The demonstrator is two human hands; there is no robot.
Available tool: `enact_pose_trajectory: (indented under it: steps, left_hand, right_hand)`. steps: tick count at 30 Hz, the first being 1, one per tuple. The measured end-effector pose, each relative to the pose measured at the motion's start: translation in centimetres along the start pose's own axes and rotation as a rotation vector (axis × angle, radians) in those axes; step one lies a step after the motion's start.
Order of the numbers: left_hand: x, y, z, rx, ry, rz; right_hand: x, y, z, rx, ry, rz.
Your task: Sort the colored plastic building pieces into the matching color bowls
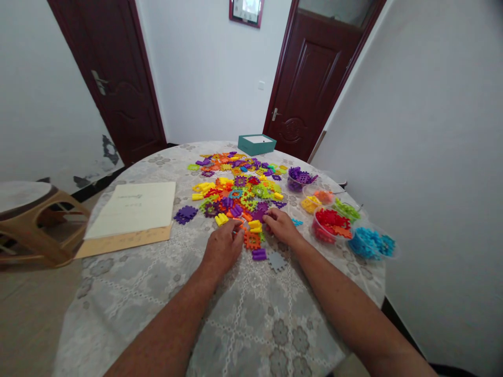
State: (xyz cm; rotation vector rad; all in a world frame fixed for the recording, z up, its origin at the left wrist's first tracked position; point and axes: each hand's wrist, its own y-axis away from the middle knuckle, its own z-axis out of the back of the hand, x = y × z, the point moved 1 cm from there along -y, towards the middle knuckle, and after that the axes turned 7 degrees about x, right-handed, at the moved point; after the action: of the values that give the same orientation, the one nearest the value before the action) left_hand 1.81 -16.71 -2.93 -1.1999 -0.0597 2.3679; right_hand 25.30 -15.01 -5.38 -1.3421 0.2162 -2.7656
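Looks like a room in a home, prob. dining/living rm. Two dark red panelled doors, left door [118,89] & right door [306,84], plain white walls, framed picture [246,11] up high. Round surface [251,324] w/ lace-pattern cloth, wooden stool [39,225] beside it, bright plastic toy pieces [239,188] spread on top.

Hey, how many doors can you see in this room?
2. The left door stands beyond the far left edge of the table; the right door is behind the teal box. More may lie outside the view.
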Motion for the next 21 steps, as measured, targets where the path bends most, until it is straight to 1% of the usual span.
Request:
enact_pose_trajectory:
  steps: [1, 3, 4, 6, 7, 9, 11, 13, 15, 17, 19, 21]
  left_hand:
    - [-0.2, 0.0, 0.1, -0.002, 0.069, 0.029]
    - [-0.5, -0.1, 0.2, 0.024, 0.265, 0.115]
    - [-0.6, -0.2, 0.2, 0.048, 0.384, 0.164]
    - [-0.8, -0.3, 0.2, 0.089, 0.622, 0.255]
    - [-0.9, -0.4, 0.3, 0.091, 0.717, 0.291]
    - [-0.9, -0.5, 0.4, 0.034, 0.832, 0.341]
    - [-0.8, -0.6, 0.6, -0.042, 0.877, 0.377]
    - [-0.5, -0.7, 0.6, -0.105, 0.899, 0.399]
    - [-0.3, -0.7, 0.4, -0.128, 0.924, 0.404]
    - [0.1, -0.7, 0.2, -0.13, 0.937, 0.399]
    - [0.3, -0.8, 0.0, -0.126, 0.936, 0.394]
    - [0.4, -0.8, -0.1, -0.136, 0.949, 0.402]
  right_hand:
    - [0.3, 0.4, -0.2, -0.035, 0.025, 0.058]
    - [1.2, 1.2, -0.6, -0.077, 0.133, 0.222]
    - [1.7, 1.4, -0.9, -0.074, 0.196, 0.312]
    - [2.9, 1.9, -1.6, -0.023, 0.318, 0.473]
    - [3.4, 2.1, -1.9, 0.005, 0.363, 0.537]
    - [4.0, 2.3, -2.3, 0.062, 0.403, 0.638]
    - [4.1, 2.2, -2.2, 0.064, 0.394, 0.69]
    - [3.3, 1.6, -1.7, -0.036, 0.391, 0.649]
    - [1.7, 0.6, -1.0, -0.194, 0.423, 0.509]
    - [0.0, -0.5, -0.4, -0.289, 0.472, 0.347]
    - [-1.5, -1.3, -0.2, -0.291, 0.514, 0.222]
    - [-2.5, -1.8, -0.3, -0.242, 0.545, 0.155]
